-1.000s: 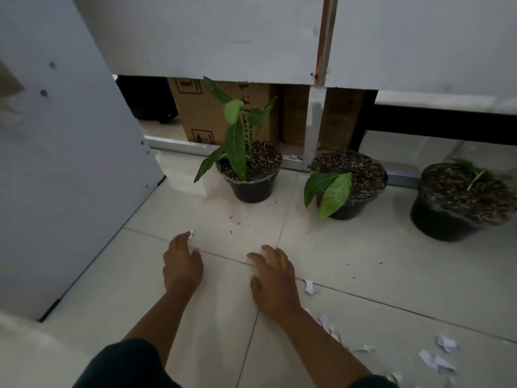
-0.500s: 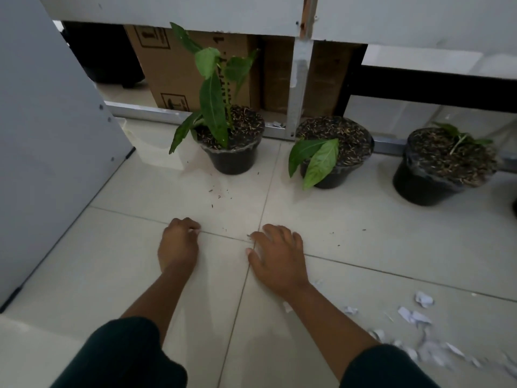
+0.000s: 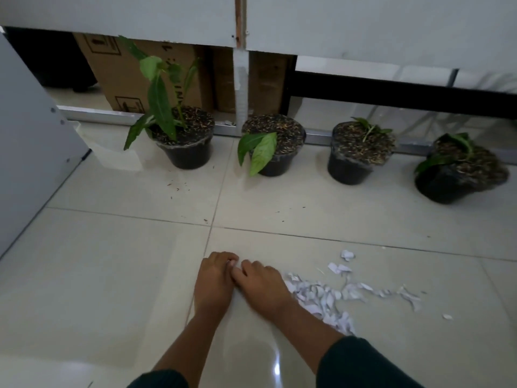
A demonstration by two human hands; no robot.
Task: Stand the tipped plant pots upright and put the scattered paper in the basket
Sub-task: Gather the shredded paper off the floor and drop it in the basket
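Both hands rest side by side on the tiled floor, touching. My left hand (image 3: 213, 281) has its fingers curled in, with a pale bit showing at the fingertips that looks like a paper scrap. My right hand (image 3: 261, 288) lies palm down, with its outer edge against a pile of torn white paper (image 3: 321, 299). More scraps (image 3: 347, 254) trail off to the right. Along the wall stand black plant pots: a tall leafy one (image 3: 190, 155), a second (image 3: 275, 163), a third (image 3: 349, 169), and a rightmost pot (image 3: 450, 186) that leans. No basket is in view.
A grey panel (image 3: 30, 141) stands close on the left. Cardboard boxes (image 3: 134, 77) sit behind the pots under a white partition (image 3: 363, 23). A metal rail (image 3: 98, 114) runs along the floor behind the pots. Specks of soil (image 3: 179, 187) lie before the left pot.
Both hands have drawn back from the pots and come together, the left fingers curling shut. The view has shifted right, so the paper pile and a further pot now show.
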